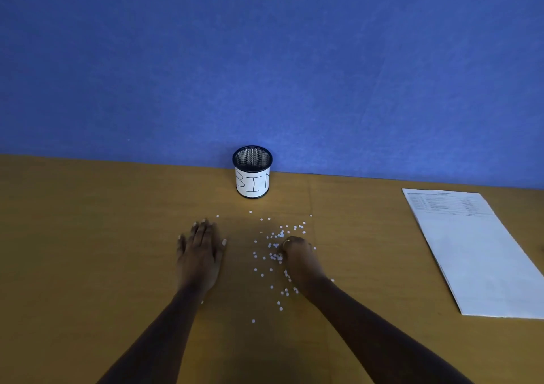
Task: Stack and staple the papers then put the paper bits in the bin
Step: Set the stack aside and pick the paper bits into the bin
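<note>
Several tiny white paper bits (276,235) lie scattered on the brown table between and around my hands. My left hand (201,248) rests flat, palm down, fingers spread, left of the scatter. My right hand (297,255) is curled with its fingertips pinched together among the bits; whether any are held is hidden. A small black mesh cup with a white label reading BIN (252,174) stands upright against the blue wall, beyond the bits. A stack of white printed papers (477,254) lies flat at the right.
The brown table (88,236) ends at a blue fabric wall (265,59) right behind the bin. The paper stack reaches the right edge of view. No stapler is in sight.
</note>
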